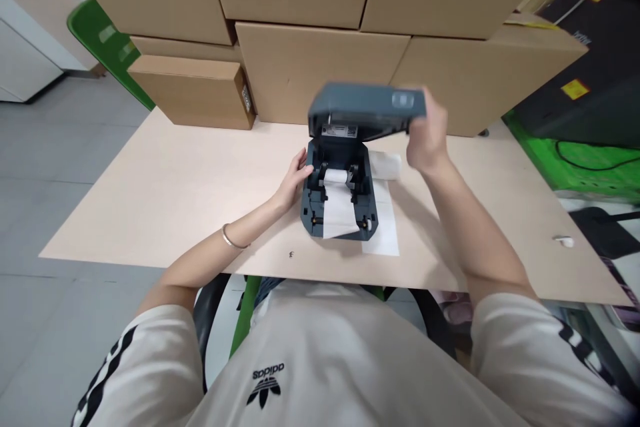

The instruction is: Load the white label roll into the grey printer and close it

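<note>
A dark grey label printer (314, 205) stands on the table with its lid (365, 103) swung up. Inside it sits a roll of white label paper (340, 203), its strip running out over the front edge. My right hand (429, 133) grips the right corner of the raised lid; its fingertips are partly hidden behind it. Against the printer's left side rests my left hand (295, 180), fingers stretched out and thumb on the rim. White paper (385, 220) lies flat beneath and to the right of the printer, with a small white roll or folded piece (385, 165) behind it.
Cardboard boxes (320, 73) are stacked along the table's back edge, with a smaller box (195, 93) at back left. A white earbud-like object (565, 241) lies at the right. A green chair (103, 47) stands beyond the left side, and a dark machine (585, 80) at the right.
</note>
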### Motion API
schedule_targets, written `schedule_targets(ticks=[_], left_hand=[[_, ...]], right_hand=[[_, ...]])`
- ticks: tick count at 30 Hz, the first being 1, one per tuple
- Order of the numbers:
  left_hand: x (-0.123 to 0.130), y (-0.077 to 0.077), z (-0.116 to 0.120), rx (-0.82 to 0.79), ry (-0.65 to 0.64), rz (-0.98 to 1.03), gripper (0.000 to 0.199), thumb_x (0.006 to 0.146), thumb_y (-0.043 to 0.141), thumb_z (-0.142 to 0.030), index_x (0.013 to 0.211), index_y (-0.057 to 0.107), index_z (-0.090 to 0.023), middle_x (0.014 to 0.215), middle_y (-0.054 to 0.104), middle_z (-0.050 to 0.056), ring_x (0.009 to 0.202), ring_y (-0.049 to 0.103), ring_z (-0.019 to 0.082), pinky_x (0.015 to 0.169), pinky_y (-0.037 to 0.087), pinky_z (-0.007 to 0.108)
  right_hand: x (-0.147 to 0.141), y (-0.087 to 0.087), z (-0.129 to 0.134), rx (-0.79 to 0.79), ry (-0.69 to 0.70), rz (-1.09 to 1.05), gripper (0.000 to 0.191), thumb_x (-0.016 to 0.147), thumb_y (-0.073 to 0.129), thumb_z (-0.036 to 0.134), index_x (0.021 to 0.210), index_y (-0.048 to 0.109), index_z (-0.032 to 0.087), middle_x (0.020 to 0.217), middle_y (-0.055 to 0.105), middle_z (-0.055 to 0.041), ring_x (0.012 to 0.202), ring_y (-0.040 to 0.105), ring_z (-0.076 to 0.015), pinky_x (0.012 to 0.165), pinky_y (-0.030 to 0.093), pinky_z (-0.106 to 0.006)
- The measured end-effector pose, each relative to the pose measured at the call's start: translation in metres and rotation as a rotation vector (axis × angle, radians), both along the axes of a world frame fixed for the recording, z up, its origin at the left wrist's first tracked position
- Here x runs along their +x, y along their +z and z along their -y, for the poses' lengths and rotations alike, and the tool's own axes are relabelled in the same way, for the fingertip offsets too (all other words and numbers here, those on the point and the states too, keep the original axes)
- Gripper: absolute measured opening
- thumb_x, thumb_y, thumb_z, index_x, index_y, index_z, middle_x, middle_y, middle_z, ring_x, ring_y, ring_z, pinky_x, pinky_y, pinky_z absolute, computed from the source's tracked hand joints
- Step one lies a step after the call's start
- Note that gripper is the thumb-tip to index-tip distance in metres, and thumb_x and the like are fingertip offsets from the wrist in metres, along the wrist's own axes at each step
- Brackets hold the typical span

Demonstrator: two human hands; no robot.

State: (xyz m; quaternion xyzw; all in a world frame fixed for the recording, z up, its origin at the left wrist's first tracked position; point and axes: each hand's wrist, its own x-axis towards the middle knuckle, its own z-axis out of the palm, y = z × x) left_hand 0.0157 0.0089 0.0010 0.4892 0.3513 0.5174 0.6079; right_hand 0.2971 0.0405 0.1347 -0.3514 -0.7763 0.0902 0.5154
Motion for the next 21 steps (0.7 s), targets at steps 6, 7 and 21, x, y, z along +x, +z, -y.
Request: schedule_targets(ticks=[6, 7, 21], left_hand=[[0.0, 0.018, 0.004, -0.014, -0.073, -0.201, 0.121, 0.076, 0.091, -0.049, 0.176, 0.025, -0.029, 0.19, 0.019, 0.01, 0.175, 0.024, 0.04, 0.145, 0.024, 0.053], [0.0, 0.019, 0.005, 0.0, -0.072, -0.195, 0.117, 0.077, 0.09, -0.047, 0.175, 0.028, -0.03, 0.189, 0.024, 0.01, 0.174, 0.027, 0.041, 0.144, 0.025, 0.054], [-0.005, 0.008, 0.004, 0.14, -0.01, -0.192, 0.09, 0.079, 0.081, -0.033, 0.163, 0.05, -0.027, 0.182, 0.044, 0.008, 0.172, 0.031, 0.042, 0.144, 0.024, 0.06]], right_hand=[[-0.021, 0.056, -0.084, -0.556, -0.163, -0.137, 0.1, 0.104, 0.015, 0.094, 0.109, 0.073, 0.013, 0.109, 0.08, -0.0127, 0.105, 0.071, -0.0227, 0.107, 0.057, -0.044], [-0.021, 0.059, -0.092, -0.619, -0.155, -0.12, 0.099, 0.106, 0.013, 0.091, 0.113, 0.072, 0.011, 0.108, 0.08, -0.0124, 0.102, 0.071, -0.0216, 0.103, 0.059, -0.043], [-0.056, -0.031, 0.02, -0.271, -0.139, 0.718, 0.041, 0.108, 0.048, 0.048, 0.124, 0.074, 0.02, 0.124, 0.075, -0.0191, 0.127, 0.065, -0.0445, 0.115, 0.042, -0.069]])
